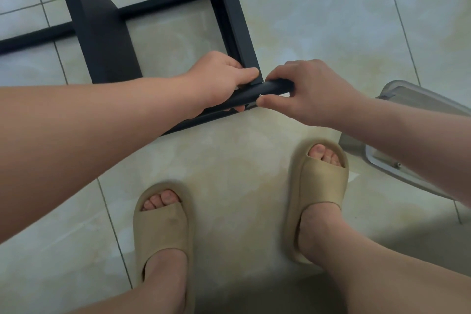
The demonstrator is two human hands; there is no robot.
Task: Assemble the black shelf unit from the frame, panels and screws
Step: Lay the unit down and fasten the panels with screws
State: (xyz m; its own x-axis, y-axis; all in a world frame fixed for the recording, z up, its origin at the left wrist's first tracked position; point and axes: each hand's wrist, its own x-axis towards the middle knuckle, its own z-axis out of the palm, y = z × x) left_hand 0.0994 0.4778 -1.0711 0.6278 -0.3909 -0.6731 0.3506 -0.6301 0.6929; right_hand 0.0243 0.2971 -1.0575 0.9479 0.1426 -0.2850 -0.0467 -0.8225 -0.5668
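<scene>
Curling round the matte black frame (230, 20), left hand (219, 76) grips; right hand (313, 89) pinches a smooth tube (270, 87).

Soft, even light is falling across the scene, and nothing is glaring harshly. Beyond my fingers (242, 74) the pale floor tiles (318, 20) are giving off a faint milky sheen. Below my fingers, close to my body, a broad soft shadow (254, 293) is darkening the floor. Above my fingers the black frame (229, 20) is losing detail in its dark faces. Far left and right of my fingers the wide lens is bending the tile lines, and everything is looking slightly soft.
</scene>
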